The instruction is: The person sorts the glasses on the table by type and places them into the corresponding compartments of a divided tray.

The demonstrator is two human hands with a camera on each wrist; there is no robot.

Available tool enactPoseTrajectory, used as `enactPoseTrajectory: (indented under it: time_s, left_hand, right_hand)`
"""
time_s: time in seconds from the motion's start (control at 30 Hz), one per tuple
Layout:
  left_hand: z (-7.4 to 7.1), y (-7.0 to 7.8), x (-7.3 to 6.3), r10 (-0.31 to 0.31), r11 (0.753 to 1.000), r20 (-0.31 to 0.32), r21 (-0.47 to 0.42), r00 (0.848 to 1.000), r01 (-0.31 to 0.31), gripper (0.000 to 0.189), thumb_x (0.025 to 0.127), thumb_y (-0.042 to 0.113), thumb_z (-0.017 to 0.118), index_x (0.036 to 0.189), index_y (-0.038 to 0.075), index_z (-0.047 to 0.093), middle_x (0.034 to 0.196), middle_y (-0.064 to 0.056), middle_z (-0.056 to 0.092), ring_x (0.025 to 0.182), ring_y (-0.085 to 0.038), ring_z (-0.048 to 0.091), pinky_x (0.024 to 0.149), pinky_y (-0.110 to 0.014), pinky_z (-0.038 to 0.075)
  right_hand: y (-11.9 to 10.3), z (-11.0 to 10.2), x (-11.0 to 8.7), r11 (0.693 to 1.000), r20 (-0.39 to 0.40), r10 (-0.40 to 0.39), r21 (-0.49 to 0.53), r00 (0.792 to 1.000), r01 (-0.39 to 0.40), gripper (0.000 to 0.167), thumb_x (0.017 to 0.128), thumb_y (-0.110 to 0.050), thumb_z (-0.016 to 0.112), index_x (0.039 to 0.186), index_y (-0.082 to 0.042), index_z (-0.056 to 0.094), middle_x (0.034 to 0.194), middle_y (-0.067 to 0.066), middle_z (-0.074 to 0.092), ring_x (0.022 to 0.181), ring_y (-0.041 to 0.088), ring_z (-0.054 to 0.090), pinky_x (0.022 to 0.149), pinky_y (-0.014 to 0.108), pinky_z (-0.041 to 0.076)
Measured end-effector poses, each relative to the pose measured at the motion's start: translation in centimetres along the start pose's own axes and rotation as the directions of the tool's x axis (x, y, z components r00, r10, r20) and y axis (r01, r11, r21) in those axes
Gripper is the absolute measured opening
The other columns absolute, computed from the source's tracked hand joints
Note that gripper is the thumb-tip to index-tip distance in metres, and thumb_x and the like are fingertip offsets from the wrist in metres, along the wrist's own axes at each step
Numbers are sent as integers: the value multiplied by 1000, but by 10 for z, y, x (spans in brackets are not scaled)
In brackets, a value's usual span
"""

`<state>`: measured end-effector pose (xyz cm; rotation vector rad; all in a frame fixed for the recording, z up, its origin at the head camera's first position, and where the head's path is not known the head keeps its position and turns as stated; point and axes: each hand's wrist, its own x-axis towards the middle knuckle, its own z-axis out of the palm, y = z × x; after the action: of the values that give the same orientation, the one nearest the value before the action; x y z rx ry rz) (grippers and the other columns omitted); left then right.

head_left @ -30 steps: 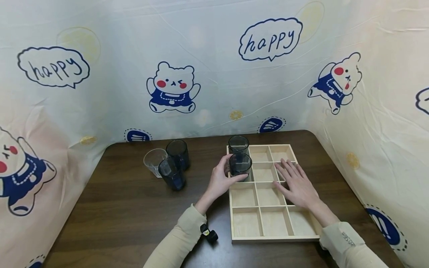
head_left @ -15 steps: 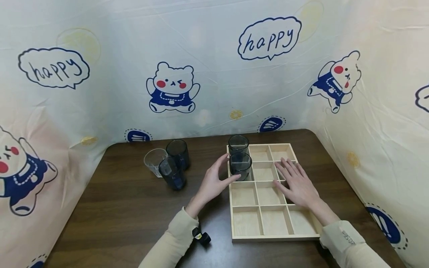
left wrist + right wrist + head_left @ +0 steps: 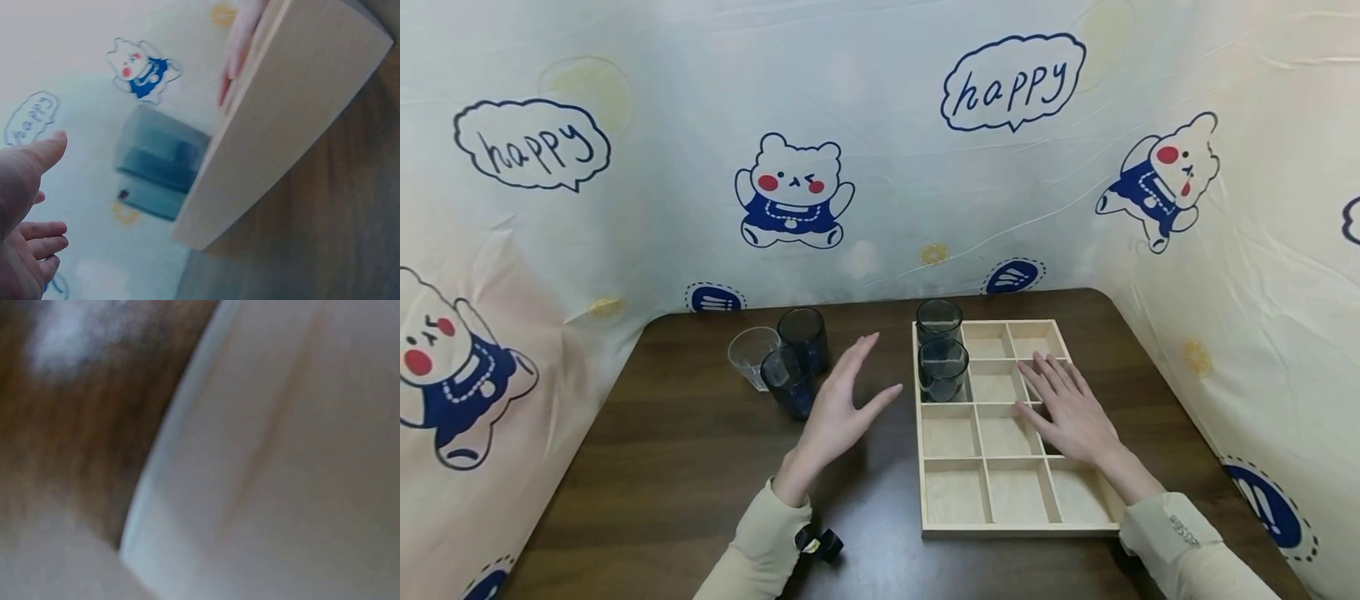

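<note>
My left hand [image 3: 835, 417] hovers over the table with its fingers spread and nothing in it, between the wooden compartment tray [image 3: 958, 531] and the glasses on the left. Two dark tinted glasses stand upright in the tray's left column: one glass [image 3: 938, 315] in the far left compartment, another glass [image 3: 943, 371] in the compartment just in front. My right hand [image 3: 1071, 417] rests with straight fingers on the tray's right side. Beside my left fingers stand a dark glass [image 3: 786, 383], a second dark glass [image 3: 803, 337] behind it and a clear glass [image 3: 751, 354].
The brown table [image 3: 647, 467] is bordered at the back and sides by a printed cloth [image 3: 887, 167] with bears on it. In the left wrist view the tray's side wall [image 3: 275, 131] stands out above the table.
My left hand has let go of the nearer tinted glass in the tray and moved left toward the other glasses, its fingers spreading. My right hand has stayed on the tray.
</note>
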<state>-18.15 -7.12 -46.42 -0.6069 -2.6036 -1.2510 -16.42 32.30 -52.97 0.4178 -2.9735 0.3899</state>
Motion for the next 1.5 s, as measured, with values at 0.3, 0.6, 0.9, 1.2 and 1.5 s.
enactPoseTrajectory:
  time_s: [0.3,0.6,0.9,1.2,1.5]
  left_hand:
    - [-36,-8,-13,-23,998,-113,54,993,30,81,101,31,82,171,25,41,179,-8,38,167,-35,36,128,-69,37]
    - [-57,-24,-35,-36,990,-156,129,987,57,81,99,28,85,169,22,45,176,-15,40,170,-34,28,130,-71,32]
    - [-71,-46,-42,-48,975,-262,199,964,102,76,97,19,86,164,13,51,171,-21,44,167,-43,32,126,-75,34]
    - [-72,-58,-48,-95,961,-301,222,949,167,74,98,16,84,163,11,51,174,-23,39,168,-46,27,125,-75,35]
    - [-70,-72,-48,-130,946,-299,247,945,208,83,95,23,88,166,11,47,175,-27,36,166,-50,28,126,-75,35]
  right_hand:
    - [1,-1,1,1000,10,4,-7,1000,-4,76,111,-52,54,172,-12,36,181,24,27,168,48,23,137,66,13]
    - [2,-3,2,1000,1,1,-8,1000,-1,76,111,-53,54,172,-12,36,181,23,27,168,48,23,137,66,13]
    - [2,-4,2,1000,2,-4,-5,1000,4,75,110,-49,56,172,-11,37,180,24,28,168,49,24,136,66,13]
    - [2,-2,3,1000,12,-4,3,1000,4,76,111,-52,53,172,-12,35,181,23,26,168,48,23,137,65,12]
    - [1,-2,2,1000,8,-8,-1,1000,8,75,111,-52,54,172,-11,37,181,24,28,168,48,24,137,66,13]
